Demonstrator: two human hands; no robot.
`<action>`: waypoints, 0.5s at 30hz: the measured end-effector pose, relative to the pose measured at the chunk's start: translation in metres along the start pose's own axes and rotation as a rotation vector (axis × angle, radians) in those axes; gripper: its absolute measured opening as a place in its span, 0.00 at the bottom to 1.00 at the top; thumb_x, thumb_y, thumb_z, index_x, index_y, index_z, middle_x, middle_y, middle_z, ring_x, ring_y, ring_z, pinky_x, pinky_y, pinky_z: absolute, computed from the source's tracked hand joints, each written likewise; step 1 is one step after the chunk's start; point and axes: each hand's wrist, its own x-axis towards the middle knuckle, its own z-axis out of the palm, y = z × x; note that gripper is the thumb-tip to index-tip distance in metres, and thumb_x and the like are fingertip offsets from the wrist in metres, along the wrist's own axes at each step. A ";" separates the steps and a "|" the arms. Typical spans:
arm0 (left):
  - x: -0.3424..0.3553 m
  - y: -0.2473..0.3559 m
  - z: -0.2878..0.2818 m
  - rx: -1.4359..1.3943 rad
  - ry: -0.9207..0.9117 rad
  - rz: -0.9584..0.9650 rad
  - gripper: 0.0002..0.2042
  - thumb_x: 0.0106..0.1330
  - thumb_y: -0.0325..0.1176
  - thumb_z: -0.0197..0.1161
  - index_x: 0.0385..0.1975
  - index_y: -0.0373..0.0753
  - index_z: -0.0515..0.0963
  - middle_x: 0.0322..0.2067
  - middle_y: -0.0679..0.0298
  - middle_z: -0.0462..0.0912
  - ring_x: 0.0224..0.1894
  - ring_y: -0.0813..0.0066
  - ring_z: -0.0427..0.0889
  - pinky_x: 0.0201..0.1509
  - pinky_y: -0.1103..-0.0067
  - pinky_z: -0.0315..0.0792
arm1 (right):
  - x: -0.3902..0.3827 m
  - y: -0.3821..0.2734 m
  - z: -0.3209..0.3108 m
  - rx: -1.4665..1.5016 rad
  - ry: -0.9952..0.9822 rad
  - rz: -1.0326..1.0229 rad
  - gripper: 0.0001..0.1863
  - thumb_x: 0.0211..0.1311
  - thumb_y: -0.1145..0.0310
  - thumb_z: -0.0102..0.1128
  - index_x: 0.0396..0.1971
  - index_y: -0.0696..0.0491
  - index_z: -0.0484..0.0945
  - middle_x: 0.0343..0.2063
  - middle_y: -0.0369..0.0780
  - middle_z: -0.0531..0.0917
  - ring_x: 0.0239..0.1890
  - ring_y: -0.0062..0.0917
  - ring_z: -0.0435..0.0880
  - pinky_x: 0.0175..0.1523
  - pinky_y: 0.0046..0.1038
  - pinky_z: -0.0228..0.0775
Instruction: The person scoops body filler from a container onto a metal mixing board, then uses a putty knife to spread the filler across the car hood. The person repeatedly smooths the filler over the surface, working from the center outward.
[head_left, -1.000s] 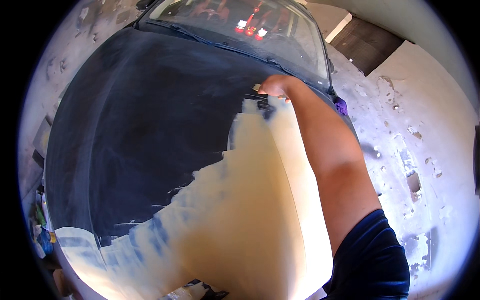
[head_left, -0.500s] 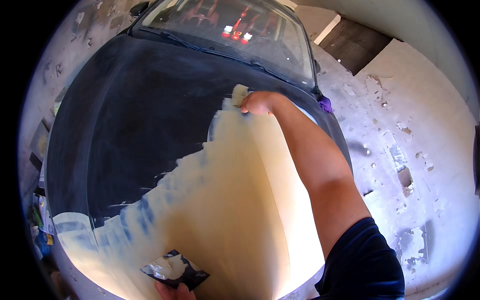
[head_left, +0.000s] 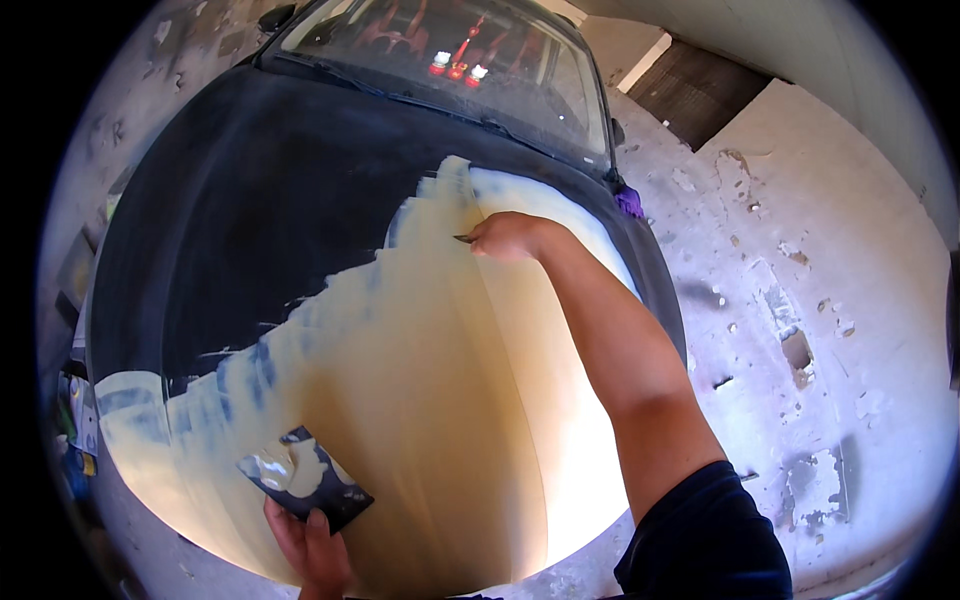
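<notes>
Head view: my left fingers (head_left: pixel 318 524) pinch the dark plate (head_left: pixel 346 501), likely light, stiff, best edge-held; my right fingers (head_left: pixel 486 240) pinch a thin spreader (head_left: pixel 462 239).

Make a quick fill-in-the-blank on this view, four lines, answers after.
1. The lower hand, holding a dark plate, is the person's ____.
2. The upper hand, holding a thin tool, is the person's ____.
3. Of the hood's two sides as seen, the pale coat covers less of the ____ one.
4. The cloth by the windshield's lower right corner is ____ in colour.

Missing words: left; right; left; purple.
</notes>
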 end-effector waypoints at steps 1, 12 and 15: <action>-0.001 0.000 0.001 0.006 0.006 0.010 0.28 0.58 0.23 0.47 0.61 0.30 0.51 0.56 0.54 0.62 0.58 0.64 0.63 0.63 0.70 0.57 | -0.007 0.000 0.004 0.025 0.001 -0.002 0.24 0.57 0.61 0.47 0.55 0.48 0.72 0.52 0.42 0.75 0.55 0.35 0.71 0.58 0.31 0.61; 0.001 0.001 0.002 -0.056 0.000 -0.004 0.27 0.60 0.20 0.46 0.62 0.32 0.52 0.56 0.56 0.63 0.59 0.67 0.63 0.63 0.72 0.56 | -0.088 -0.004 0.056 0.089 0.025 -0.006 0.20 0.59 0.62 0.46 0.49 0.51 0.75 0.42 0.45 0.79 0.46 0.37 0.76 0.51 0.34 0.65; 0.001 0.000 0.003 -0.069 0.001 0.010 0.26 0.61 0.20 0.45 0.62 0.32 0.53 0.56 0.56 0.64 0.58 0.69 0.64 0.63 0.73 0.56 | -0.112 -0.008 0.072 0.116 0.015 0.024 0.19 0.59 0.62 0.46 0.49 0.50 0.76 0.40 0.44 0.80 0.45 0.37 0.76 0.50 0.34 0.66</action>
